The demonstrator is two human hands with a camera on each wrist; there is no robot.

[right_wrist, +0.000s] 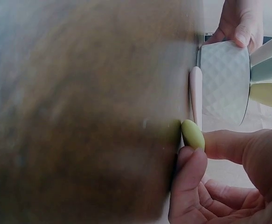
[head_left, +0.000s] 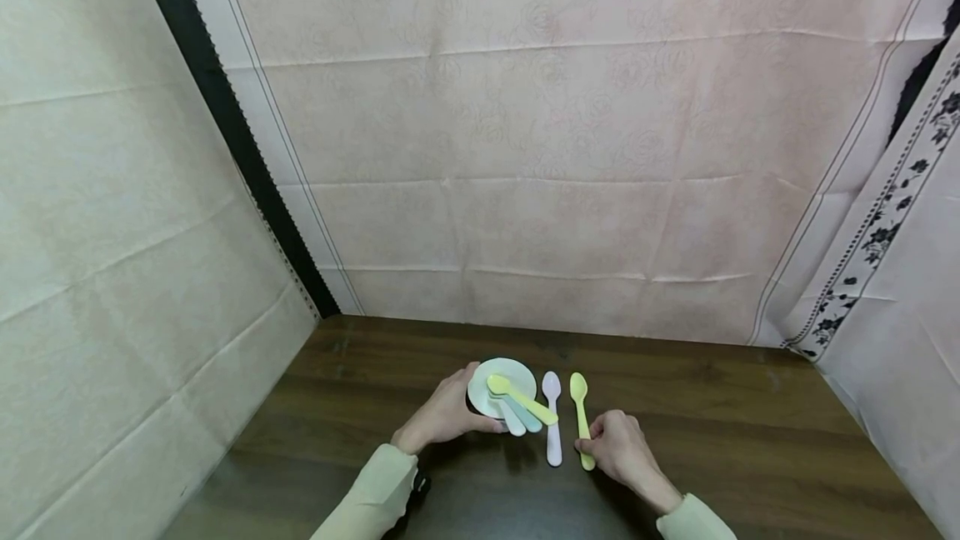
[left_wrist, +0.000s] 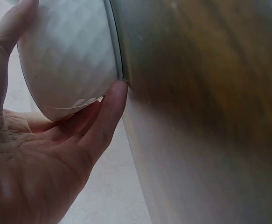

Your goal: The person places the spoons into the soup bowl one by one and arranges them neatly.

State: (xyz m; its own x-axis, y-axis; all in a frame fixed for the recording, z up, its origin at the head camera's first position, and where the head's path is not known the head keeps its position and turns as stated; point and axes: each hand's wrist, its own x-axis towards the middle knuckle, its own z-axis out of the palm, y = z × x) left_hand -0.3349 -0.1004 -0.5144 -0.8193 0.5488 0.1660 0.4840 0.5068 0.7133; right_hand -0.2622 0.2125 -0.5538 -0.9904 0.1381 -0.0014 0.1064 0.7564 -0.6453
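partly hidden, green spoon [head_left: 581,419] handle under right hand [head_left: 621,450].

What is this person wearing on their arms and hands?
Both arms are in long, pale cream-green sleeves: the left sleeve ends at the wrist, and so does the right sleeve. The left hand and right hand are bare, with no gloves. Something small and dark sits under the left wrist; what it is cannot be told.

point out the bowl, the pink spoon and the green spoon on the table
bowl [head_left: 483,388], head view, bare left part of its inside
pink spoon [head_left: 552,432], head view, middle of its handle
green spoon [head_left: 580,415], head view, its handle above the right hand
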